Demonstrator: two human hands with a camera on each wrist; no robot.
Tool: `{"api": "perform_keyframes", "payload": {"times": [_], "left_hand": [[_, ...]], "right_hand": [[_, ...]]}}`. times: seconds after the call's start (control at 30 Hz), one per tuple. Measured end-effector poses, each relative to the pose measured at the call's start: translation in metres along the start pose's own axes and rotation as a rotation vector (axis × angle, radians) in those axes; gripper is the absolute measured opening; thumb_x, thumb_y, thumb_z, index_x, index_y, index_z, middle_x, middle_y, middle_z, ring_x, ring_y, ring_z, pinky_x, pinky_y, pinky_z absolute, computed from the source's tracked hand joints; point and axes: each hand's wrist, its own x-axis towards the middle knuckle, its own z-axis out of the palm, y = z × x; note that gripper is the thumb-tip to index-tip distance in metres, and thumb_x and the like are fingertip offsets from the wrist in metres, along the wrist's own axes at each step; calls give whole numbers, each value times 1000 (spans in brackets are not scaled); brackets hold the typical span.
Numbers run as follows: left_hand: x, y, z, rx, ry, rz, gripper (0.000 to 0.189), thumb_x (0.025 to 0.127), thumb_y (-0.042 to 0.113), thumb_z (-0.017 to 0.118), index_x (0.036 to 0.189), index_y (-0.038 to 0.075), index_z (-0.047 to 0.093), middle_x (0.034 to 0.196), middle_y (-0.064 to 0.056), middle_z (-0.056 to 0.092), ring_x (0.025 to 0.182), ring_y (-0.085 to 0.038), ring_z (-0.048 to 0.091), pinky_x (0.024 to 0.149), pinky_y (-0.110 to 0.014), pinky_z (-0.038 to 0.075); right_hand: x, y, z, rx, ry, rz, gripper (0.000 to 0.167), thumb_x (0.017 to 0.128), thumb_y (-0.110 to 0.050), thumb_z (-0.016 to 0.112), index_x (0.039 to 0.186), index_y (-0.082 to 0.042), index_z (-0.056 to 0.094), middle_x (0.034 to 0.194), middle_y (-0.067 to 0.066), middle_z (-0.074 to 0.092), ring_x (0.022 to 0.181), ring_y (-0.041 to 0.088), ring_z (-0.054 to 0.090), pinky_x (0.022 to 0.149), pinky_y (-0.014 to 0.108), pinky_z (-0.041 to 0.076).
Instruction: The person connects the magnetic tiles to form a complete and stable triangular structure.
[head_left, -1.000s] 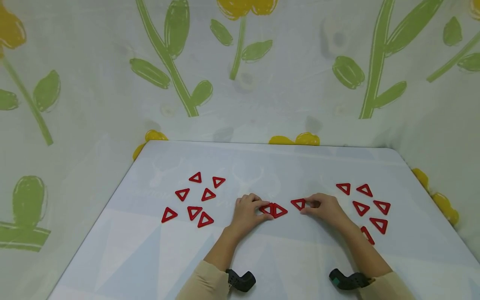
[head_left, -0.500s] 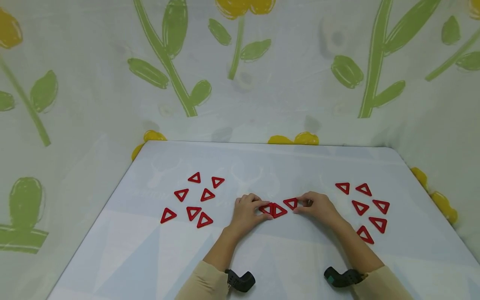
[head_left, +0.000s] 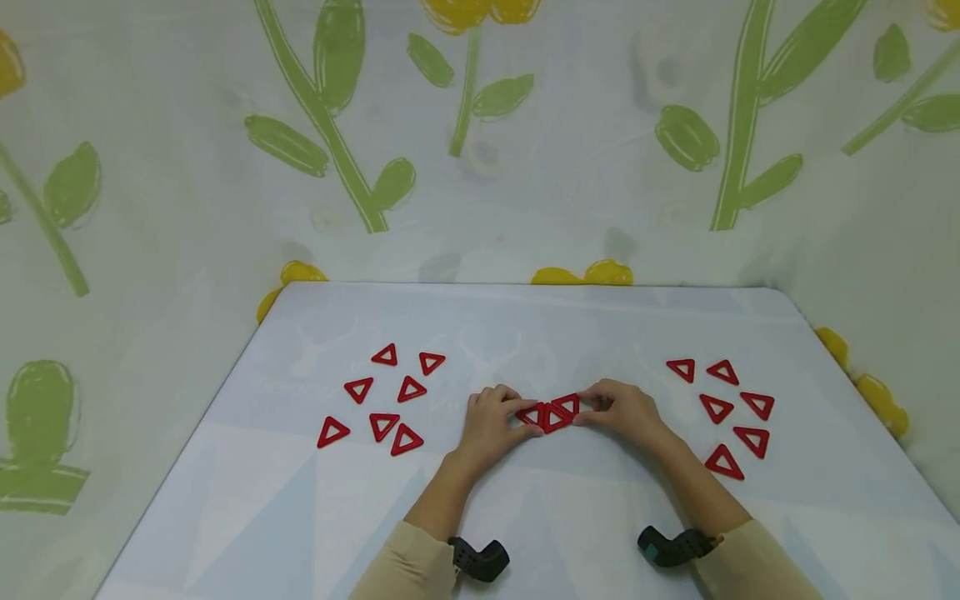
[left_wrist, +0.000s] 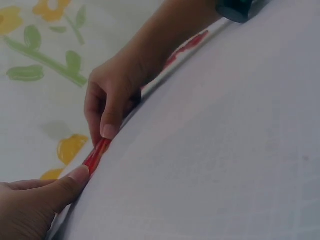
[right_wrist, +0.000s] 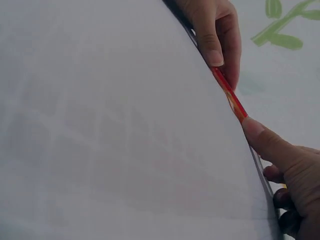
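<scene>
Three red triangle frames lie side by side at the middle of the table in the head view. My left hand [head_left: 491, 423] pinches the left triangle [head_left: 532, 415] between thumb and forefinger. The middle triangle [head_left: 555, 419] stands point-down-right against it, edge to edge. My right hand [head_left: 624, 410] pinches the right triangle [head_left: 567, 405], whose slanted side lies along the middle one. Seen edge-on in the left wrist view, the red triangles [left_wrist: 96, 156] form a thin strip between both thumbs. The right wrist view shows the same strip of red triangles [right_wrist: 231, 95], flat on the tabletop.
Several loose red triangles [head_left: 384, 426] are scattered on the table's left. Several more red triangles [head_left: 716, 408] lie on the right, one of them [head_left: 724, 463] close to my right forearm. The white table [head_left: 480, 325] ends at a flower-patterned curtain [head_left: 570, 183].
My right hand has slid left with its triangle, closing the gap to the middle triangle. The left hand keeps its pinch in place. The triangle by the right forearm is now fully uncovered.
</scene>
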Motion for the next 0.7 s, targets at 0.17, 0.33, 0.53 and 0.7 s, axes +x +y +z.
{"api": "perform_keyframes", "payload": {"times": [0.17, 0.33, 0.53, 0.7], "left_hand": [[0, -1, 0, -10, -3, 7, 43, 79, 43, 73, 117, 24, 69, 103, 1, 57, 95, -15, 49, 86, -38, 34], [0, -1, 0, -16, -4, 15, 42, 79, 42, 73, 117, 23, 69, 103, 1, 57, 95, -15, 50, 86, -38, 34], [-1, 0, -1, -26, -8, 11, 42, 79, 41, 73, 117, 22, 69, 103, 1, 57, 96, -16, 50, 87, -39, 34], [-1, -1, -1, -30, -6, 13, 41, 80, 40, 73, 117, 22, 69, 103, 1, 57, 96, -15, 50, 87, -39, 34]], "right_hand": [[-1, 1, 3, -13, 18, -31, 35, 74, -27, 81, 105, -14, 73, 75, -9, 54, 71, 9, 47, 61, 23, 41], [-3, 2, 6, -24, 49, -73, 37, 73, -30, 81, 106, -15, 73, 75, -12, 53, 71, 7, 47, 61, 21, 41], [-2, -1, 8, -20, 46, -17, 41, 72, -31, 82, 107, -13, 72, 76, -9, 55, 72, 9, 48, 61, 24, 41], [-2, -6, 9, -14, 8, 68, 44, 73, -31, 81, 111, -13, 69, 80, -6, 57, 75, 13, 48, 61, 27, 40]]}}
